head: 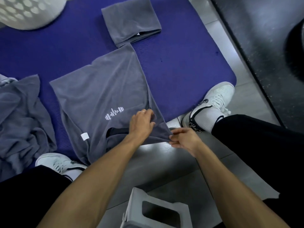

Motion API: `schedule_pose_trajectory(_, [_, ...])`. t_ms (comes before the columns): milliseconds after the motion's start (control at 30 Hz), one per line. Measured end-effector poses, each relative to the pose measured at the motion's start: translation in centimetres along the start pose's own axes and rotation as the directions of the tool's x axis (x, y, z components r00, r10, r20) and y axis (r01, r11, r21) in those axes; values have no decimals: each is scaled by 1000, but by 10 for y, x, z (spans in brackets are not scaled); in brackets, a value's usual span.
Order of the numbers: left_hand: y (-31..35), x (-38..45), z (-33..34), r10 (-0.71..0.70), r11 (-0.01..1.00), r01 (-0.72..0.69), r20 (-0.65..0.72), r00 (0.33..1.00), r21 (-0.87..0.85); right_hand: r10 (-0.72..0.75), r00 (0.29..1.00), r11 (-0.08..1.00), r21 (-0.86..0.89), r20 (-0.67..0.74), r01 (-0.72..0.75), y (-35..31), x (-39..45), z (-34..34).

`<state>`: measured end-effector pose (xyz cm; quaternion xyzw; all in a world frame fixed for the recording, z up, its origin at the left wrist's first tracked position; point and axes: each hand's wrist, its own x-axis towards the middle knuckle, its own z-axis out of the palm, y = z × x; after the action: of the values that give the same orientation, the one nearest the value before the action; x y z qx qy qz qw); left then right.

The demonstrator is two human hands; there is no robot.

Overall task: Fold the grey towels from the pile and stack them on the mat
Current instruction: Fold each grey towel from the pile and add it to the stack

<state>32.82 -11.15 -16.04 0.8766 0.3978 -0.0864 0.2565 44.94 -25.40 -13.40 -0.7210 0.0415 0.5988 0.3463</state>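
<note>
Two hands point(142, 124) point(184, 139) on one spread towel point(98, 92); one folded towel point(131, 20).

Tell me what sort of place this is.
Probably a gym or its laundry corner: a purple exercise mat lies on a tiled floor, the grey towel being folded bears a barbell logo, and a white laundry basket stands nearby.

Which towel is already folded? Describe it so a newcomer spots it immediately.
Start at the purple mat. At its far end, beyond the spread towel, lies the folded towel. It alone is a compact layered rectangle; the pile is crumpled.
</note>
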Motion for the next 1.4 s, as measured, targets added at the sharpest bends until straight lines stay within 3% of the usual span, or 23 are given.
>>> schedule_pose_trajectory(133, [-3, 1, -4, -197, 941, 160, -98, 975, -298, 11, 1000, 999, 43, -23, -10, 4, 1, 1])
schedule_pose_trajectory(267, [0, -21, -20, -51, 895, -6, -114, 992, -446, -17, 999, 987, 161, 51, 9, 1, -1, -1])
schedule_pose_trajectory(433, [8, -49, -28, 73, 863, -143, -161, 984, -485, -84, 983, 974, 220, 161, 47, -4, -6, -7])
schedule_pose_trajectory(600, [12, -64, -20, 150, 852, -164, -67, 986, -497, -138, 973, 980, 170, 187, 106, -9, -16, -3])
schedule_pose_trajectory(900, [0, -70, -23, 173, 839, -176, -55, 983, -515, -181, 958, 982, 97, 223, 163, -25, -22, 9])
schedule_pose_trajectory(1067, [-10, -71, -29, 62, 837, -39, 24, 998, -545, -168, 969, 983, -41, 181, 178, -37, -23, 24])
schedule_pose_trajectory(1200, [-32, -79, -38, -229, 718, 159, -15, 973, -678, -229, 966, 957, -154, 121, 246, -52, -22, 45])
schedule_pose_trajectory(1300, [-60, -91, -42, -392, 621, 235, -37, 919, -747, -365, 925, 876, -300, 102, 379, -56, -17, 71])
schedule_pose_trajectory(1400, [-88, -115, -39, -521, 579, 292, -69, 851, -761, -459, 861, 729, -461, 219, 506, -51, -15, 105])
